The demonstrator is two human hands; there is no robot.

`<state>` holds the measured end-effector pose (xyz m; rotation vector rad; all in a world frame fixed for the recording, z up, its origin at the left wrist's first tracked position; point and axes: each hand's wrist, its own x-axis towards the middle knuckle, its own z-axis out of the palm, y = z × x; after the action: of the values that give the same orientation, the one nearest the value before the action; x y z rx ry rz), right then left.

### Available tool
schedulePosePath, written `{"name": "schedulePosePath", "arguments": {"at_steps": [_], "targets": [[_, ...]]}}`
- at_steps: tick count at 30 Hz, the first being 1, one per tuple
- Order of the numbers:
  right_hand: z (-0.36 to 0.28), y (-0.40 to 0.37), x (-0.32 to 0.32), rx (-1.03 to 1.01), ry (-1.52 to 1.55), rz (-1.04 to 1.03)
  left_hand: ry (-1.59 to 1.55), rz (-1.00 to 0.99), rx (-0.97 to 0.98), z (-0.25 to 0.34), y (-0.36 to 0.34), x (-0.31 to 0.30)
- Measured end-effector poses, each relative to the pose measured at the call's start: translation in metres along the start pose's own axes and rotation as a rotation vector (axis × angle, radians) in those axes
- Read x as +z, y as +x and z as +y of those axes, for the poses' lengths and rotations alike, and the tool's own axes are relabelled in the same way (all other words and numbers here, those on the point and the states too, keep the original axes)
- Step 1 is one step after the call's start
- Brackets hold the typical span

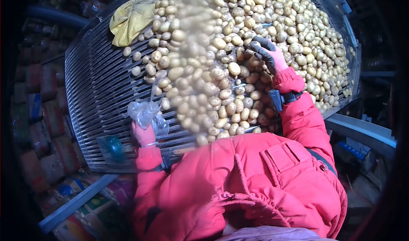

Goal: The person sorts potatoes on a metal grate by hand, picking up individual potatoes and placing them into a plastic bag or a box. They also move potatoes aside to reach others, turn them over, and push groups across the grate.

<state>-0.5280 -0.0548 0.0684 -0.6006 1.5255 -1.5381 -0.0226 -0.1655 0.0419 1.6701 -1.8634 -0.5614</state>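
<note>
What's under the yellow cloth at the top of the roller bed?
The crumpled yellow cloth lies on the grey metal roller bed; small tan potatoes butt against its right edge. Whether any potatoes sit beneath it is hidden by the folds.

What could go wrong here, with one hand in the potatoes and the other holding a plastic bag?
The right hand lies among the potatoes on the barred bed; a glove finger might catch between bars. The clear plastic bag gripped in the left hand sits close to those bars and could get drawn in. The yellow cloth lies loose at the pile's edge and might snag likewise.
</note>
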Motion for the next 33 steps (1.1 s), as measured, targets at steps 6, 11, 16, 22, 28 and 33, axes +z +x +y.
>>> {"name": "schedulePosePath", "arguments": {"at_steps": [6,11,16,22,28,33], "targets": [[0.000,-0.058,-0.028,0.048,0.427,-0.160,0.154,-0.105,0.179,-0.005,-0.031,0.016],[0.037,-0.159,-0.042,0.070,0.386,-0.076,0.068,-0.338,0.147,0.040,-0.063,0.041],[0.106,-0.268,-0.090,0.001,0.373,0.178,0.162,-0.435,0.251,0.009,-0.104,0.061],[0.147,-0.392,-0.234,0.059,0.894,0.863,0.190,-0.352,0.214,0.010,-0.104,0.072],[0.240,-0.443,-0.303,0.218,0.866,1.258,0.181,-0.276,0.241,0.010,-0.102,0.081],[0.171,-0.346,-0.213,0.343,0.651,0.779,0.028,-0.264,0.183,-0.009,-0.099,0.073]]}}
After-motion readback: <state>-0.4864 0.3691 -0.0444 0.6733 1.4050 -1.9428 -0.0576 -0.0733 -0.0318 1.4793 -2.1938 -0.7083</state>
